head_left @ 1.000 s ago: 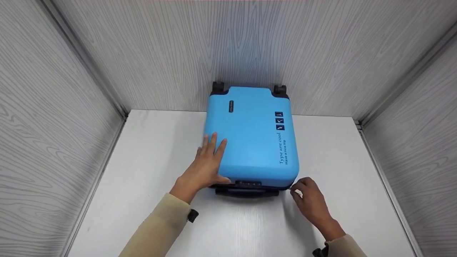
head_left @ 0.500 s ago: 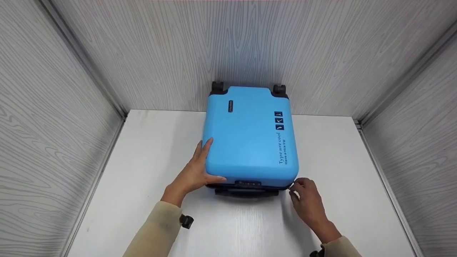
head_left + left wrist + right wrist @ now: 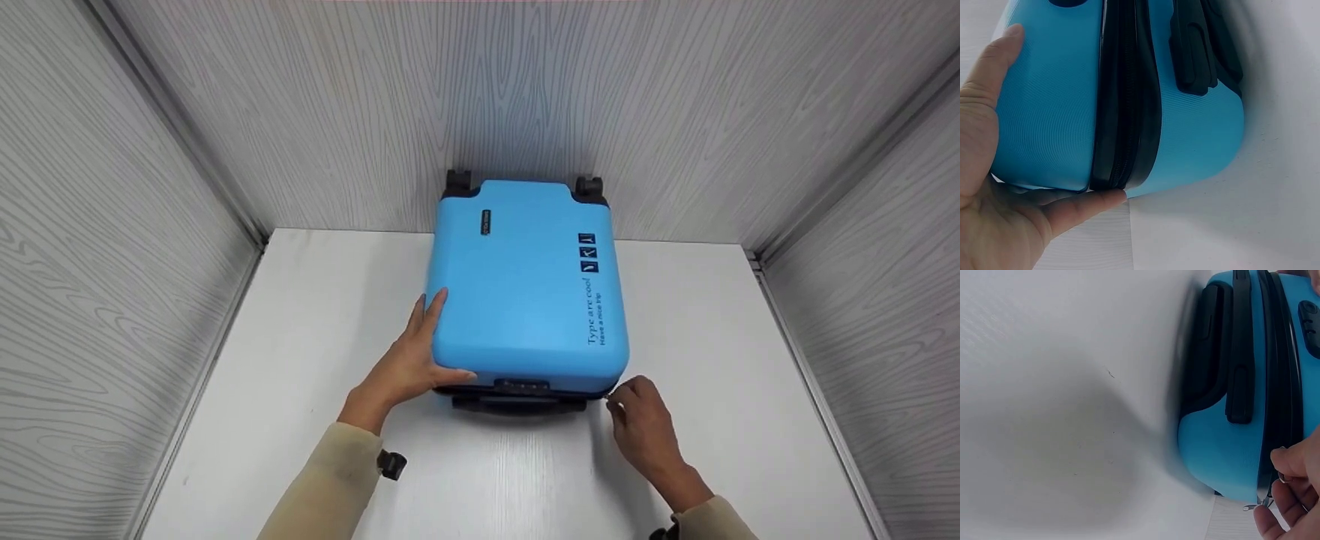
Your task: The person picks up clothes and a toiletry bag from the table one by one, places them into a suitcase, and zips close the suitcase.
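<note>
A light blue hard-shell suitcase lies flat, its wheels pointing to the back wall. Around its near left corner rests my left hand, thumb along the near end and straight fingers against the side. In the left wrist view, one finger reaches the black zipper band. At the near right corner, my right hand pinches a small metal zipper pull between thumb and fingers. Another metal pull shows beside the fingertips in the right wrist view.
A black combination lock and carry handle sit on the suitcase's near end. Two black wheels stand by the grey wood-grain back wall. White tabletop spreads around the case, with panels at both sides.
My left hand has slid off the suitcase's top, down and left to its corner. The right hand stays at the near right corner with only a slight shift.
</note>
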A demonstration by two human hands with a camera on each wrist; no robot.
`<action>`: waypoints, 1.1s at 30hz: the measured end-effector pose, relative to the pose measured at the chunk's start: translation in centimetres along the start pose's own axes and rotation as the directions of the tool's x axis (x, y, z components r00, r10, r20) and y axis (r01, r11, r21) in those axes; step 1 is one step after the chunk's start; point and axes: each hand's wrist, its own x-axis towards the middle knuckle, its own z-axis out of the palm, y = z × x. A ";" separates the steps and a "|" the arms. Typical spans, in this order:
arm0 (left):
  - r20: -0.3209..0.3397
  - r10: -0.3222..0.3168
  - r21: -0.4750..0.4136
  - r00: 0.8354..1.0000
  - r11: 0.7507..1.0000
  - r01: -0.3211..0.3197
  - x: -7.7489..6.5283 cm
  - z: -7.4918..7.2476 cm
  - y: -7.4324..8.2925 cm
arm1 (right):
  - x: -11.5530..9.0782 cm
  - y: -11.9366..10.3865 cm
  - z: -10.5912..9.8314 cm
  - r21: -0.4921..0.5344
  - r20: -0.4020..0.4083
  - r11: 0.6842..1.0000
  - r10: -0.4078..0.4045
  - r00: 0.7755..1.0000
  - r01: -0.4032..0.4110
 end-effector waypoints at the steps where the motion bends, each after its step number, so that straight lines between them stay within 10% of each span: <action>1: 0.000 0.000 -0.001 1.000 1.000 0.000 0.0 0.0 0.0 | 0.0 0.0 0.0 0.002 0.013 1.000 0.007 1.000 -0.007; 33: 0.000 0.024 0.012 1.000 1.000 -0.024 0.1 0.0 0.0 | 0.0 -0.5 0.7 -0.030 0.006 0.999 -0.029 1.000 0.029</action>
